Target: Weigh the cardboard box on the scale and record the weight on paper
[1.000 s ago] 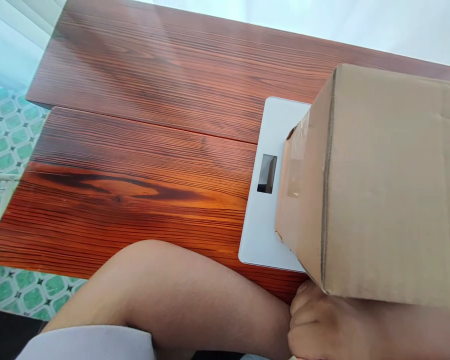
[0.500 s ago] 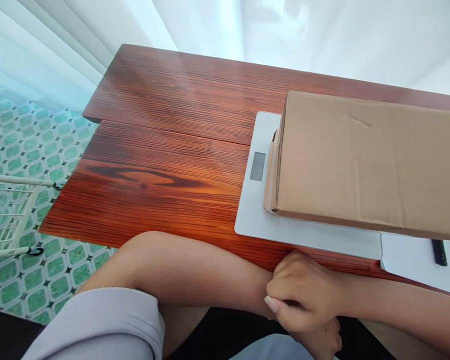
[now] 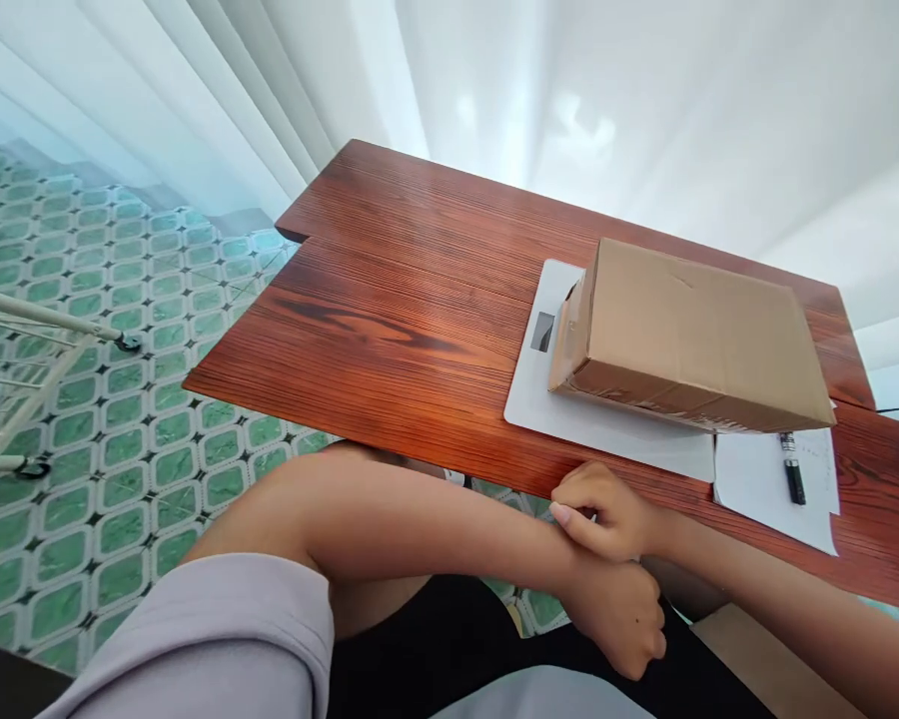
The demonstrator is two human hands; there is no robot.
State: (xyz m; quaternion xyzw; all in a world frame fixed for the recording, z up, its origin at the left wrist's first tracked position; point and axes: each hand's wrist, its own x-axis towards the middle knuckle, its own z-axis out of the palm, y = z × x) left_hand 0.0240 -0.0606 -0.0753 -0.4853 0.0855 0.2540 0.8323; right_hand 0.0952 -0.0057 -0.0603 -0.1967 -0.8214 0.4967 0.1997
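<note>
The right hand [image 3: 606,514] rests on the left wrist, just at the near edge of the table [image 3: 390,320], with its fingers curled around the wrist and nothing else in it. The left hand [image 3: 625,624] hangs below the table edge in a loose fist and holds nothing. A brown box [image 3: 689,335] sits on a white scale [image 3: 569,419] on the table, near the hands but not touching them, and a black pen [image 3: 792,469] lies on a white paper [image 3: 764,489] just right of the scale.
</note>
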